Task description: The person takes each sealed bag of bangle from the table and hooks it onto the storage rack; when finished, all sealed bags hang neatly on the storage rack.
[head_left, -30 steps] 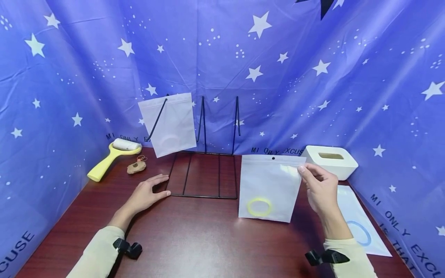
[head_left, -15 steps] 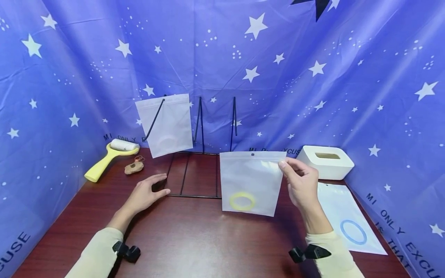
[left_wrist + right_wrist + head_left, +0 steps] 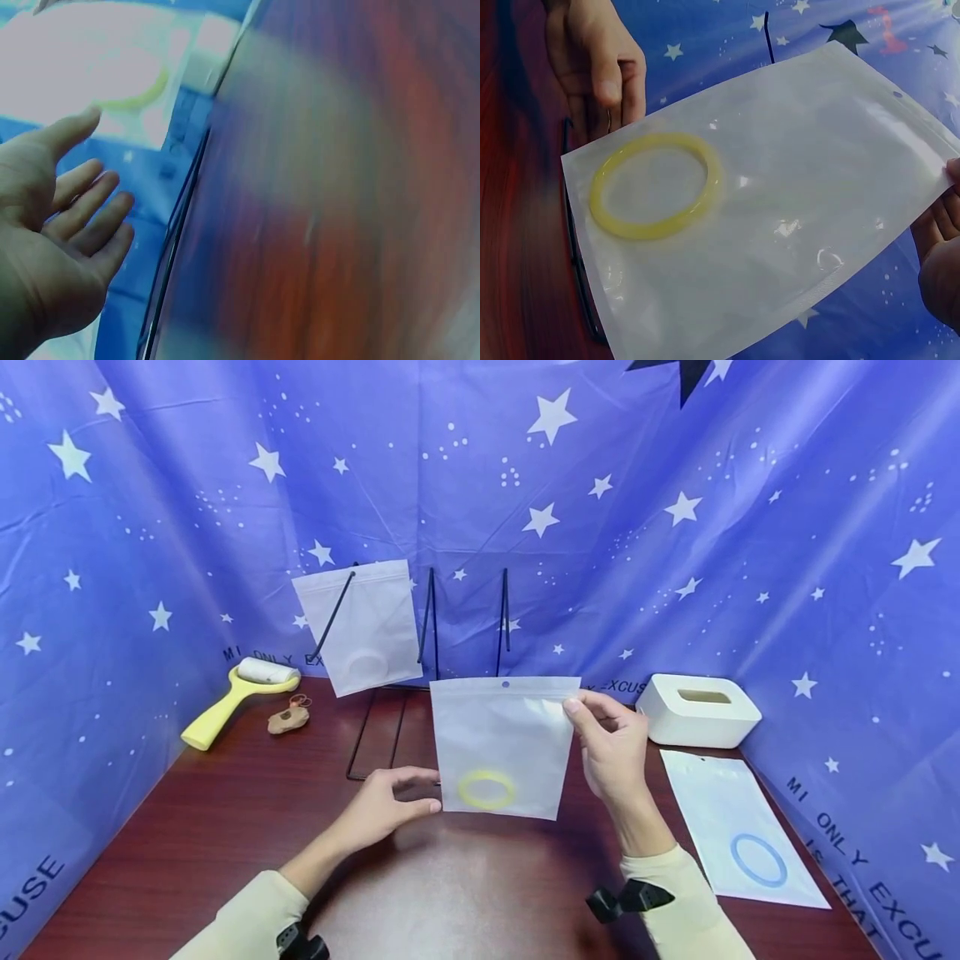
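In the head view my right hand (image 3: 615, 752) pinches the upper right corner of a white zip bag (image 3: 502, 727), held upright in front of the wire rack. A yellow ring (image 3: 600, 196) shows through the bag's lower part. My left hand (image 3: 388, 806), fingers and thumb spread apart, is at the bag's lower left edge; the left wrist view shows its palm with nothing in it. The black wire rack (image 3: 435, 627) has several hooks, its base partly hidden behind the bag. Another white zip bag (image 3: 363, 622) hangs tilted on its left hook.
A white zip bag (image 3: 697, 802) with a blue ring lies flat at the right. Behind it stands a white tissue box (image 3: 697, 728). On the left are a yellow-handled lint roller (image 3: 213, 718) and a small tan object (image 3: 288, 720) with a cord loop. A starry blue curtain (image 3: 600, 568) encloses the table.
My right hand has carried the yellow-ring bag leftward, in front of the rack's base. My left hand has left the rack's front left corner and moved right to the bag's lower edge.
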A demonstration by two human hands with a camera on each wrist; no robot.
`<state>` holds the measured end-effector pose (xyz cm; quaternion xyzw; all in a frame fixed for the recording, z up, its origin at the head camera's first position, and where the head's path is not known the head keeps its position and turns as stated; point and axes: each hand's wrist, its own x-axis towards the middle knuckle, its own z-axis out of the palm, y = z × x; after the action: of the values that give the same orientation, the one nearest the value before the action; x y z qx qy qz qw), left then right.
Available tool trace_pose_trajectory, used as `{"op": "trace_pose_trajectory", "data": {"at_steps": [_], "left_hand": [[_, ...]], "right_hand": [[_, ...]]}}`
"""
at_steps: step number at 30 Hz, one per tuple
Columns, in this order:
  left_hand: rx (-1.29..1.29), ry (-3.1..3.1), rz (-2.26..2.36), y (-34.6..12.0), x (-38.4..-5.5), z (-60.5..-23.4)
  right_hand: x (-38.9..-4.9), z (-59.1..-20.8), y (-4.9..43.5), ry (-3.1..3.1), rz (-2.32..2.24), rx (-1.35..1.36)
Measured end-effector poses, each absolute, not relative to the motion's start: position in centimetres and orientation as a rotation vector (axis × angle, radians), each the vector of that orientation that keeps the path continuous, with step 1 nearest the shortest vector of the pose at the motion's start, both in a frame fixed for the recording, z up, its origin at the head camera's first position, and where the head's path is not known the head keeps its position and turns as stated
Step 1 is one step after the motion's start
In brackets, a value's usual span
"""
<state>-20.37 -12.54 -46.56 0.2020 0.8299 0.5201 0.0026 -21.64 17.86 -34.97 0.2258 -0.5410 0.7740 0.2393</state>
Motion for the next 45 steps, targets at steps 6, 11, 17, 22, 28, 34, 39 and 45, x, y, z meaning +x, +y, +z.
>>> {"op": "trace_pose_trajectory", "data": {"at_steps": [6, 11, 17, 22, 28, 34, 39, 45], "left_hand": [[0.463, 2.574, 1.773, -11.8, -19.6, -46.3], [0.513, 2.600, 1.761, -12.6, -18.8, -46.2], [0.467, 2.674, 1.748, -14.1, -17.9, -46.3], [0.384, 2.762, 1.734, -15.7, -17.6, -46.3], [0.347, 2.841, 1.688, -17.8, -17.6, -46.0], [0.311, 2.887, 1.681, -19.7, -17.8, -45.6], [0.277, 2.905, 1.657, -20.6, -18.4, -45.7], [0.249, 2.910, 1.629, -20.9, -19.3, -46.0]], "right_hand": [[-21.4, -34.8, 16.6, -1.472, 2.126, 0.618], [-21.3, -35.0, 15.8, -1.509, 2.090, 0.641], [-21.5, -35.2, 14.9, -1.528, 2.091, 0.645], [-21.9, -35.1, 13.6, -1.584, 2.056, 0.615], [-22.2, -34.8, 12.0, -1.653, 2.017, 0.592], [-22.9, -34.4, 10.3, -1.699, 2.012, 0.595], [-23.5, -34.5, 9.3, -1.716, 2.012, 0.574], [-24.5, -34.8, 9.0, -1.709, 2.022, 0.539]]}}
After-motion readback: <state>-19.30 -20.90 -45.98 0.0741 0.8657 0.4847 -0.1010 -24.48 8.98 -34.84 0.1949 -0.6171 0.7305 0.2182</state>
